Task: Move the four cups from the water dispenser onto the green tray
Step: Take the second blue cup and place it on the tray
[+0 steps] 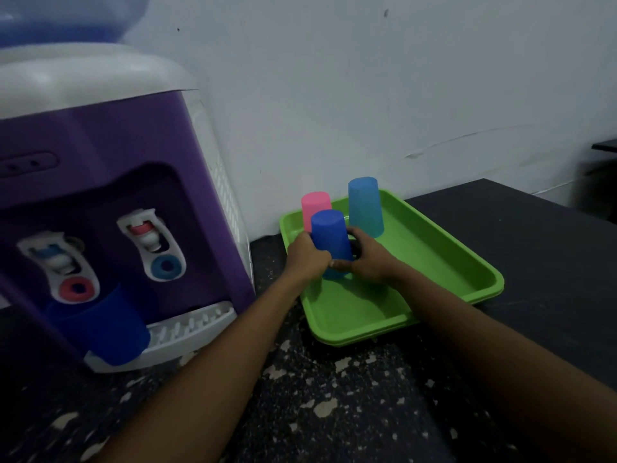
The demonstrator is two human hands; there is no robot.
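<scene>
An upside-down dark blue cup (329, 233) stands on the green tray (430, 259), near its left side. My left hand (307, 257) and my right hand (369, 259) both grip its lower part. Behind it on the tray are an inverted pink cup (315, 203) and an inverted light blue cup (365, 205). Another dark blue cup (100, 325) stands on the drip tray of the purple water dispenser (110, 202), under the left tap.
The dispenser takes up the left side of the dark speckled counter (350, 396). A white wall (367, 95) runs right behind the tray. The counter's right edge (567, 208) drops off past the tray.
</scene>
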